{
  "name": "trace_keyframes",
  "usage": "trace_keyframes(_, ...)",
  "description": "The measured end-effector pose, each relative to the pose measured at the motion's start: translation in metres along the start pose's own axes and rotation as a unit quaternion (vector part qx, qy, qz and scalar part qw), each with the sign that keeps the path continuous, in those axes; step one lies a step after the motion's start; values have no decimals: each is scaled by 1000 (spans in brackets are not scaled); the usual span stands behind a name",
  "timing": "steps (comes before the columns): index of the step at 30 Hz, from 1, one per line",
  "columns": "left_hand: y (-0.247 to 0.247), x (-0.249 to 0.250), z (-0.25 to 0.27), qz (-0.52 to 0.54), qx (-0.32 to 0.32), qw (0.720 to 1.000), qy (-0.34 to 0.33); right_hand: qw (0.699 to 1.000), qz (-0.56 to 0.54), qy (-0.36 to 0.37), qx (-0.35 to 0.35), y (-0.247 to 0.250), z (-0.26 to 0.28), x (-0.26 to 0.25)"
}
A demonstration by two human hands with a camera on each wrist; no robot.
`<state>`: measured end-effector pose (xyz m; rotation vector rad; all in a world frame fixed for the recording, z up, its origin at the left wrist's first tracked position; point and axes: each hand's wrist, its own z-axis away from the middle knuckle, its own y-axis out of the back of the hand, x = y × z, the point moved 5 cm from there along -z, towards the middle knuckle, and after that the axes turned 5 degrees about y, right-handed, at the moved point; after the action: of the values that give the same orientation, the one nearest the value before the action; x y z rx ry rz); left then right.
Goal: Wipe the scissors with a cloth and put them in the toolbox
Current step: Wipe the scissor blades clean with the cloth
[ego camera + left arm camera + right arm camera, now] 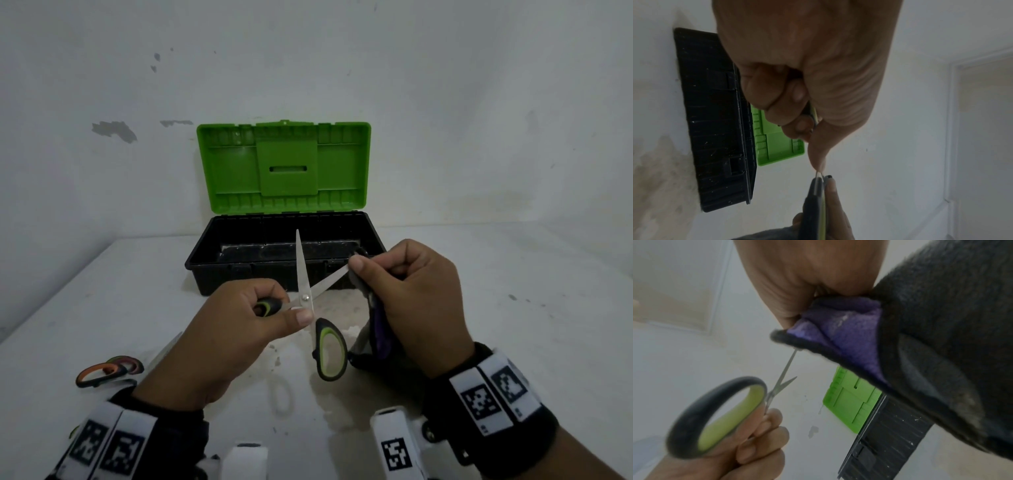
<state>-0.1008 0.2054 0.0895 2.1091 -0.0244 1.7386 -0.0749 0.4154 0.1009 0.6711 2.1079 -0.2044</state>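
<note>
My left hand grips one black-and-green handle of the scissors, held in the air with the blades spread apart. One blade points up, the other points right. My right hand pinches a dark grey and purple cloth around the tip of the right-pointing blade. The free handle loop hangs below my left hand. The cloth drapes down from my right fist. Behind the hands stands the toolbox, black with its green lid open upright. In the left wrist view the toolbox shows beside my fist.
Other scissors with orange-lined handles lie on the white table at the near left. The table meets a white wall right behind the toolbox.
</note>
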Motion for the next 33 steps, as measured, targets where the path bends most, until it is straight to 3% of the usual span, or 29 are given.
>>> trace_keyframes(4,1,2,0,15,-9,1000,6,999,-15,-3,-44,-9,8,-5)
trace_keyframes(8,1,2,0,4,1,1000,1,999,-36,-20,3,-1,-2,2)
trace_keyframes(14,6,4,1,-24,4,1000,-6,999,-29,-2,-23,-5,6,-3)
trace_keyframes(22,5,3,2,-92,-1,996,6,999,-4,-54,4,23,-18,17)
trace_keyframes(27,13,0,3,-55,-12,997,43,996,-6,-88,-29,49,-37,26)
trace_keyframes(30,16,-3,4,30,-55,994,94,995,8,-85,-52,61,-45,27)
trace_keyframes(33,17,-2,7,76,-74,990,93,992,30,-95,-73,72,-56,33)
